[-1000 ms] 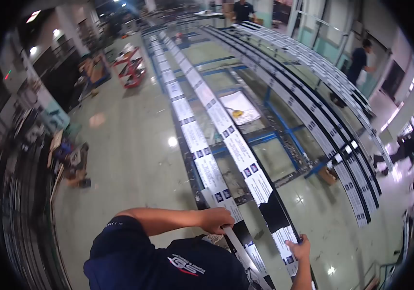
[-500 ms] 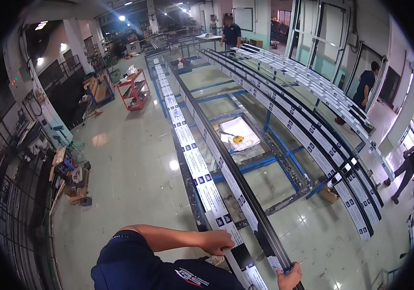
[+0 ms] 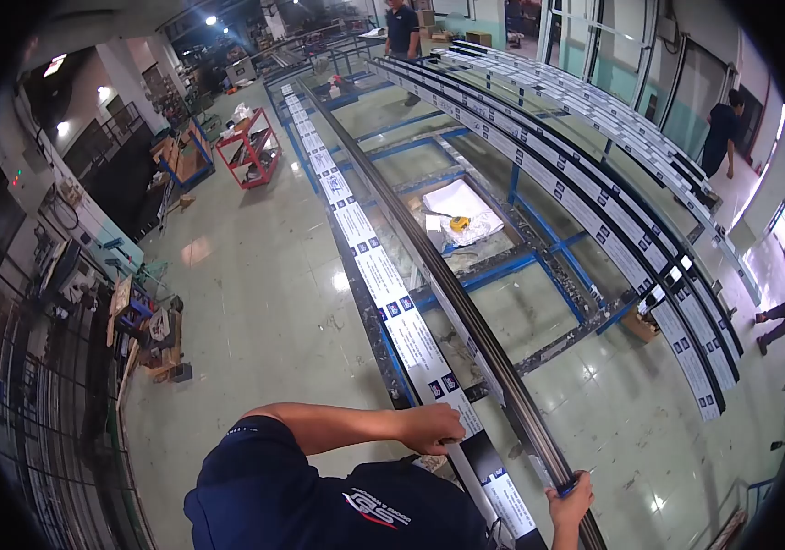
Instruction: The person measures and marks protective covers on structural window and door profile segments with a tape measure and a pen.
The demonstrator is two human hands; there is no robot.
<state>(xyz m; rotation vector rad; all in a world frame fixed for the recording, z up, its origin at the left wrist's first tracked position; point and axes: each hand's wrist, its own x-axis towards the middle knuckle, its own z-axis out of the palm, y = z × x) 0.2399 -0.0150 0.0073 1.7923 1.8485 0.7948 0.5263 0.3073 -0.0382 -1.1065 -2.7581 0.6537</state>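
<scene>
Two long profiles run away from me along a blue-framed rack. My left hand is closed on the edge of the left profile, which is covered in white film with dark blue labels. My right hand is wrapped round the near end of the dark ribbed profile, and something small and blue shows at its fingers. The two profiles lie side by side with a narrow gap between them.
Paper with a yellow tape measure lies inside the rack. More labelled profiles curve away on the right. A red cart stands left. One person is at the back, another at right.
The dark profile has turned, so its ribbed face now shows more and its white film less. Both hands sit slightly further right in view. The person at right has moved further right.
</scene>
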